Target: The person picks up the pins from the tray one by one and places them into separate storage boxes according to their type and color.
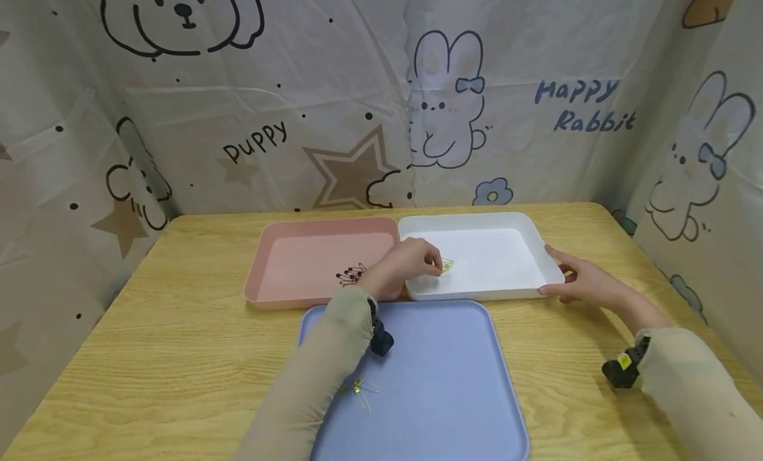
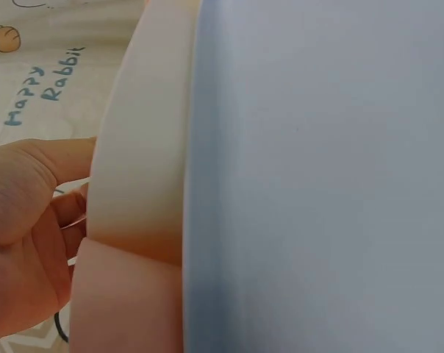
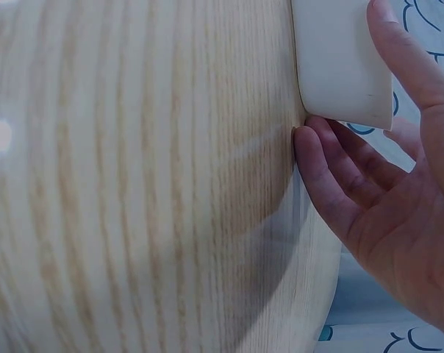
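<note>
My left hand (image 1: 413, 259) reaches over the white tray (image 1: 495, 285), fingers curled downward and fingertips together right at some thin gold pins (image 1: 448, 265). The fingertips partly cover these pins; in the left wrist view the tray walls hide them. With my right hand (image 1: 587, 285) I hold the right end of the white tray, thumb and fingers spread about its front corner, as the right wrist view also shows. More small gold pins (image 1: 357, 386) lie on the blue tray (image 1: 441, 375), beside my left sleeve.
A pink tray (image 1: 298, 295) stands left of the white one, their ends side by side; several dark pins (image 1: 350, 274) lie in it near my left wrist. All three trays rest on a wooden table (image 1: 179, 335). A printed cloth (image 1: 334, 103) hangs behind and at both sides.
</note>
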Tool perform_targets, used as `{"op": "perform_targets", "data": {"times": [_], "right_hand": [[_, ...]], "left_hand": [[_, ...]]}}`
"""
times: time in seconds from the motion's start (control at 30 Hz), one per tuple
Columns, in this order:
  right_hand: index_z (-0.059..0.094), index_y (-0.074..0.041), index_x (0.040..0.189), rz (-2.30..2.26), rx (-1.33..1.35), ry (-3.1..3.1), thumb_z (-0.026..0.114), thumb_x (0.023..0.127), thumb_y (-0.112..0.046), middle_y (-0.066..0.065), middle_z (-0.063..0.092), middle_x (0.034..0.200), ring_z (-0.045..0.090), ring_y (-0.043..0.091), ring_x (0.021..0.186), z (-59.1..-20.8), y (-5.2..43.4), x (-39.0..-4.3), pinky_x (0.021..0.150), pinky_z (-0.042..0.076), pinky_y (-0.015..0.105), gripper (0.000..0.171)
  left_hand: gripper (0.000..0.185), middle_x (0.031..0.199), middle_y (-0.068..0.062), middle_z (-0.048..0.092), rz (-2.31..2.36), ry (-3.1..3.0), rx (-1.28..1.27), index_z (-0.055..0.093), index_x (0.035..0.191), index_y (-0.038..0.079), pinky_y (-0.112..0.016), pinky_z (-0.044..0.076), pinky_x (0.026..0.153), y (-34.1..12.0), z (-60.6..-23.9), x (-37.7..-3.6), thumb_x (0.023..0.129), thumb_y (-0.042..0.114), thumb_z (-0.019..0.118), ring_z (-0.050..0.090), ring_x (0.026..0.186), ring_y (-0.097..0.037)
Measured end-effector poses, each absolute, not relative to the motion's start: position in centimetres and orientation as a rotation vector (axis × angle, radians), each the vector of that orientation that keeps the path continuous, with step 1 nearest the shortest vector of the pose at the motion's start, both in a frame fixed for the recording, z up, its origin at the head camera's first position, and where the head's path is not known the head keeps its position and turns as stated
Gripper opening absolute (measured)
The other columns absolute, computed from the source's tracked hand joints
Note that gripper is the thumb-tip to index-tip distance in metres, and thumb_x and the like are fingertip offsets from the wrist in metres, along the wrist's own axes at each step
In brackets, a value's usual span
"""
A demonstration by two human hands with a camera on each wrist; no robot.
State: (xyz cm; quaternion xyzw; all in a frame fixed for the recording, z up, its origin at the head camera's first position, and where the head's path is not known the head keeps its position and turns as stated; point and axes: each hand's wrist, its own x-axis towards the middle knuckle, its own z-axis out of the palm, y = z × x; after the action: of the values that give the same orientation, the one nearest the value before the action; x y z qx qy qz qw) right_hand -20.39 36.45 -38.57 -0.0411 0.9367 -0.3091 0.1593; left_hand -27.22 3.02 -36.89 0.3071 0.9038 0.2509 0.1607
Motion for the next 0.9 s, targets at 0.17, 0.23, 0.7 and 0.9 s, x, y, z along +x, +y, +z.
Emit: {"op": "perform_targets", "data": {"times": [0.17,0.23,0.7,0.9], "right_hand": [[0.001,-0.011,0.146,-0.883,-0.121,2.676,0.066,0.079,-0.046,0.024,0.044,0.113,0.052,0.019,0.077,-38.7,36.4,-20.1,0.068,0.043,0.028,0.100],[0.001,-0.011,0.146,-0.882,-0.119,2.677,0.066,0.079,-0.046,0.024,0.044,0.113,0.052,0.019,0.077,-38.6,36.3,-20.0,0.068,0.043,0.028,0.100],[0.001,-0.011,0.146,-0.880,-0.123,2.683,0.066,0.079,-0.046,0.025,0.044,0.114,0.052,0.019,0.077,-38.4,36.5,-20.2,0.067,0.043,0.028,0.100],[0.000,-0.011,0.146,-0.880,-0.122,2.682,0.066,0.078,-0.046,0.024,0.044,0.113,0.052,0.019,0.077,-38.4,36.5,-20.2,0.067,0.042,0.028,0.100]], "left_hand": [[0.004,0.080,0.003,0.057,0.627,2.628,0.901,0.066,0.080,0.020,-0.022,0.036,0.063,3.6,-37.7,-27.7,0.083,0.023,0.067,0.048,0.075,-0.013],[0.005,0.078,0.003,0.056,0.611,2.644,0.896,0.065,0.079,0.019,-0.022,0.036,0.063,3.8,-38.0,-27.9,0.082,0.023,0.067,0.048,0.074,-0.013],[0.006,0.078,0.005,0.058,0.483,2.726,0.823,0.063,0.078,0.019,-0.026,0.037,0.068,4.4,-38.3,-28.2,0.081,0.021,0.067,0.050,0.077,-0.013],[0.011,0.077,0.006,0.058,0.421,2.759,0.826,0.059,0.076,0.018,-0.025,0.036,0.066,4.6,-38.4,-28.2,0.082,0.023,0.067,0.050,0.075,-0.012]]}}
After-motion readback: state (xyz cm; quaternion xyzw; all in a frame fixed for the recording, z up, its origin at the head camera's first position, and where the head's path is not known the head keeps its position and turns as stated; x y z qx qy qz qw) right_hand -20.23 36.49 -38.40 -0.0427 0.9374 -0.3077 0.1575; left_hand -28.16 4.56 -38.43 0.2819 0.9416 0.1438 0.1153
